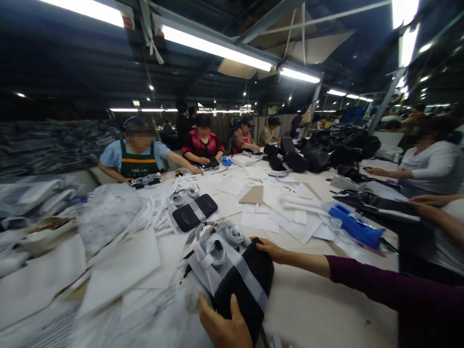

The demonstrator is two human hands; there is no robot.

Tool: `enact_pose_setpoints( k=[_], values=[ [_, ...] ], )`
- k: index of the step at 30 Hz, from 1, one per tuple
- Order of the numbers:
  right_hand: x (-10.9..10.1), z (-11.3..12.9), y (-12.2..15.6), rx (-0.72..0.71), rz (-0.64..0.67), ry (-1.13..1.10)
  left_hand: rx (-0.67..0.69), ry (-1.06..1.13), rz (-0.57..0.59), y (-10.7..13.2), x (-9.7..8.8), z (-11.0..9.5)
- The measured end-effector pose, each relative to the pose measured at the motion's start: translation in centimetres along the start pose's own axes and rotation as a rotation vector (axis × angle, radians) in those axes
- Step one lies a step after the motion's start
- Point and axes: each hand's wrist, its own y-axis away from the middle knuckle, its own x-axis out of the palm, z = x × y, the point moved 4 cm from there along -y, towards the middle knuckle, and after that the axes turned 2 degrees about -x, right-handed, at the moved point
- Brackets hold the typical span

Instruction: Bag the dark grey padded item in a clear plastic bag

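A small black handbag [246, 280] with a clear band around it is tilted up off the table in front of me. Its wrapped strap [232, 233] and white packing sheet sit on its far left side, where a gold-coloured clasp dangles. My left hand [226, 321] grips the bag's near lower edge, thumb on the black face and fingers on the left side. With its fingers over the top right corner, my right hand [271, 250] holds the other end. A similar banded black bag [195, 212] lies flat just beyond.
White paper sheets [119, 263] and clear plastic bags [108, 212] cover the table's left side. A blue packet [353, 226] lies at right, near a person's hands on black material. Black bags [319, 150] are heaped farther back. Several co-workers sit around the table.
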Motion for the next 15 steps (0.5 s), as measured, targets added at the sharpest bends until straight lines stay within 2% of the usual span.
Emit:
enact_pose_setpoints(
  k=[2,5,7,9,12,15],
  values=[
    [0.1,-2.1,-1.9,0.019,0.054,-0.022,0.003,0.0,-0.05,-1.7,1.2,1.4],
    [1.2,-4.1,-3.0,0.019,0.094,-0.013,-0.069,-0.073,-0.025,-3.4,1.0,4.5],
    [1.9,-4.5,-3.3,0.011,0.099,0.015,-0.152,-0.144,-0.029,-3.9,0.6,6.2],
    [2.5,-4.2,-3.1,0.007,0.095,0.045,-0.224,-0.186,-0.056,-3.8,0.5,7.1],
    [3.9,-2.8,-0.9,0.016,0.069,0.079,-0.272,-0.221,-0.094,-3.2,1.2,6.7],
    [6.1,-1.0,3.8,0.025,0.025,0.107,-0.302,-0.24,-0.169,-2.6,1.7,5.7]
  ],
)
